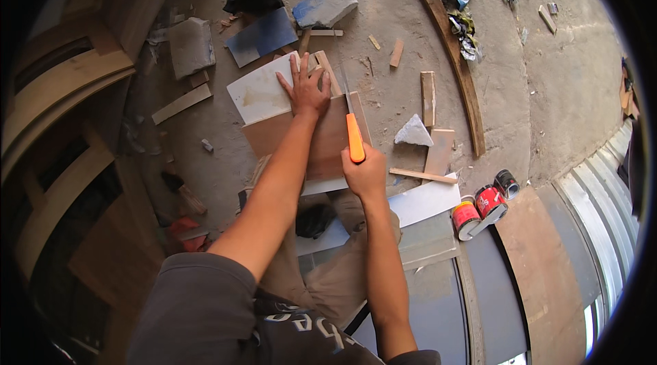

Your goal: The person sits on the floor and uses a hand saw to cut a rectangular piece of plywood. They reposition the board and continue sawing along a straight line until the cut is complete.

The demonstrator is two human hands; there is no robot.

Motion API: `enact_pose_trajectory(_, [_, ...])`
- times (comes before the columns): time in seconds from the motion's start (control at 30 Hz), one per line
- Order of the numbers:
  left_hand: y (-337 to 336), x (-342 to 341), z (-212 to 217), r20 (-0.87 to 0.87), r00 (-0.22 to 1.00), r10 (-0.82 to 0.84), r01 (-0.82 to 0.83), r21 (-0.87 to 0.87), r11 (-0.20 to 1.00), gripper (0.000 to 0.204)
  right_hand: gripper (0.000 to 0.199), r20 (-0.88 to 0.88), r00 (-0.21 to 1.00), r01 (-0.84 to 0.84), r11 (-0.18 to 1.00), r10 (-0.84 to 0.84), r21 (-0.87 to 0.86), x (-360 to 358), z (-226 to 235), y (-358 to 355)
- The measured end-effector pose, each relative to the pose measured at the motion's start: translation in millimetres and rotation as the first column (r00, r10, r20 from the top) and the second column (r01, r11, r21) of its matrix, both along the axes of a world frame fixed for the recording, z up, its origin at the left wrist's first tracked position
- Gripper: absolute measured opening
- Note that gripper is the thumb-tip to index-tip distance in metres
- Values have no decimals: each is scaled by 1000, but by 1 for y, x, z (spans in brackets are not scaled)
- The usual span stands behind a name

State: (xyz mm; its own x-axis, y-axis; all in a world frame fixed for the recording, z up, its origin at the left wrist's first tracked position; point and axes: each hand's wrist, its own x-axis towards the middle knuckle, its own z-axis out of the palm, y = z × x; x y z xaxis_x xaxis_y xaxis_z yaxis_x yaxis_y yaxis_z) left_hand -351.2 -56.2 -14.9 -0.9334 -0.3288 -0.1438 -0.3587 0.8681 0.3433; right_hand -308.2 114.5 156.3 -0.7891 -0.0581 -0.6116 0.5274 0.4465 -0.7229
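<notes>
My left hand (pixel 309 93) lies with fingers spread on a white board (pixel 253 91) and the edge of a brown plywood sheet (pixel 333 135) overlapping it. In my right hand (pixel 367 174) is the orange handle of a hand saw (pixel 354 133), gripped with the fingers wrapped round it. The thin blade points away from me along the right part of the plywood sheet. Where its teeth meet the wood is too small to make out. A narrow wood strip (pixel 327 70) sticks out beyond the boards, just right of my left fingers.
Two concrete blocks (pixel 325 3) (pixel 191 48) and a blue-grey panel (pixel 262 36) lie beyond the boards. Paint cans (pixel 489 202) stand at the right, near a white offcut (pixel 428 202). A long curved timber (pixel 455 57) crosses the floor. Wooden frames (pixel 68 77) rise at left.
</notes>
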Motion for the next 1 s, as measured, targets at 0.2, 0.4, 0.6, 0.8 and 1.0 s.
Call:
enact_pose_trajectory(0.2, [0,3,3,92,995,-26,28,-19,999,29,12,-52,999,19,995,-14,95,73,103,19])
enact_pose_trajectory(0.4, [3,1,4,84,996,-35,37,-22,999,25,24,23,1000,-10,995,8,99,56,110,23])
enact_pose_trajectory(0.6, [1,-2,4,110,993,-49,54,-40,998,25,30,145,988,-64,991,46,118,8,66,-3])
enact_pose_trajectory(0.8, [1,-2,6,128,991,-24,28,-31,999,23,29,48,997,-64,995,60,76,64,135,31])
enact_pose_trajectory(1.0, [1,-3,2,111,993,-42,46,-34,998,24,17,121,990,-88,988,73,126,14,53,2])
